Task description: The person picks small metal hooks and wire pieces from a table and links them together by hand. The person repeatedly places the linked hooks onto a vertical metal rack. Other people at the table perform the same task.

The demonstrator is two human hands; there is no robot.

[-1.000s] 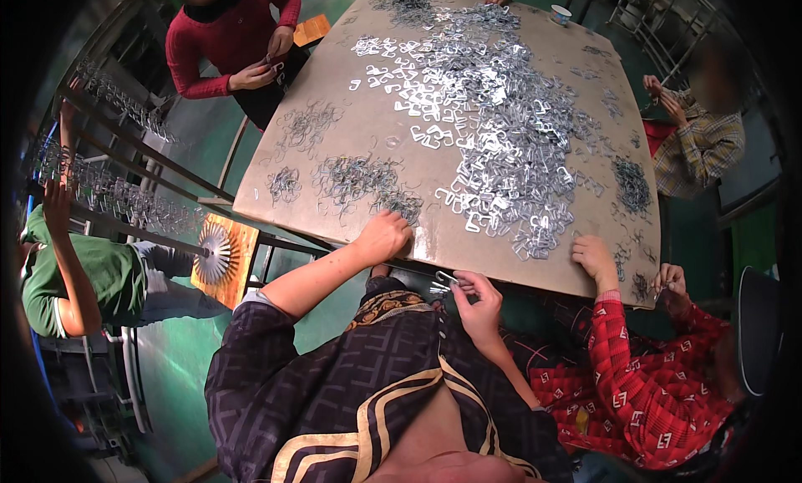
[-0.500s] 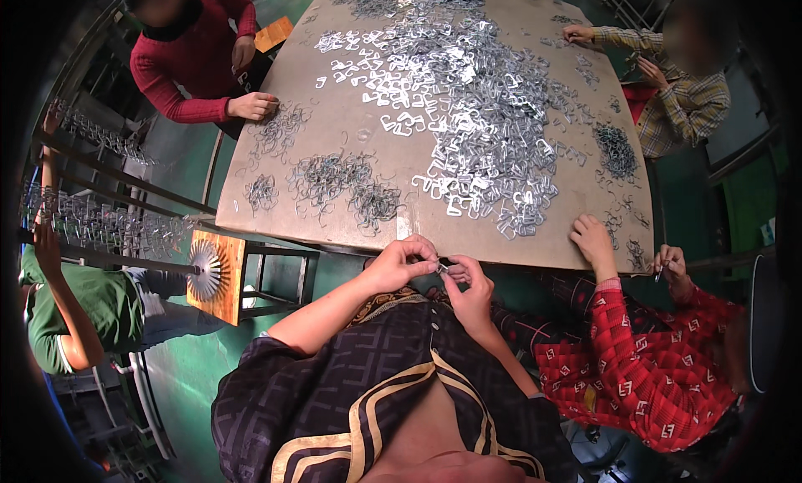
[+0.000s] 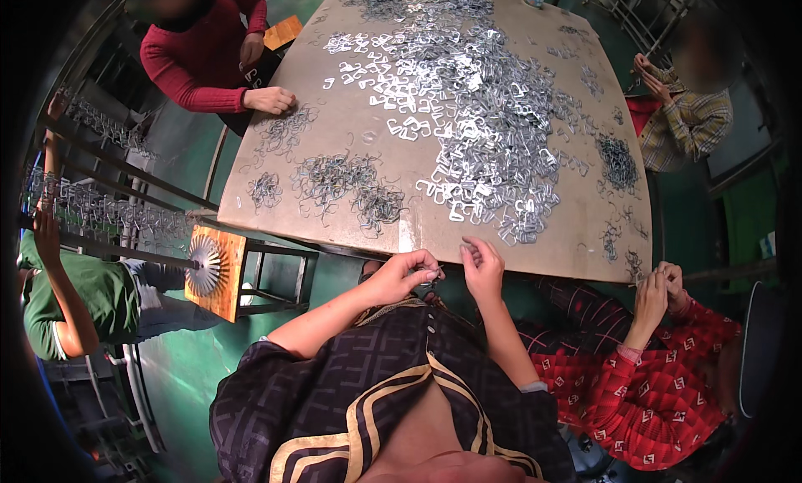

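My left hand (image 3: 404, 277) is closed in a pinch in front of the table's near edge. A small piece may be at its fingertips, too small to make out. To its right, my right hand (image 3: 484, 270) is raised at the edge of the table (image 3: 326, 224), its fingers apart and slightly curled, with nothing visible in them. Beyond the hands, a large heap of flat silvery metal clips (image 3: 480, 136) spreads over the middle of the table. Thin bent wire hooks (image 3: 338, 178) lie in loose piles at the left.
A person in red patterned sleeves (image 3: 660, 349) works at the right, another in plaid (image 3: 689, 119) farther back. Across at the left, a person in a red sweater (image 3: 188, 69) reaches onto the table. A wooden stool (image 3: 219, 303) and racks of hanging hooks (image 3: 109, 203) stand left.
My hands have parted: the right has moved away to the right and up to the table edge, the left stays pinched. The red-patterned person's hands have come together off the table.
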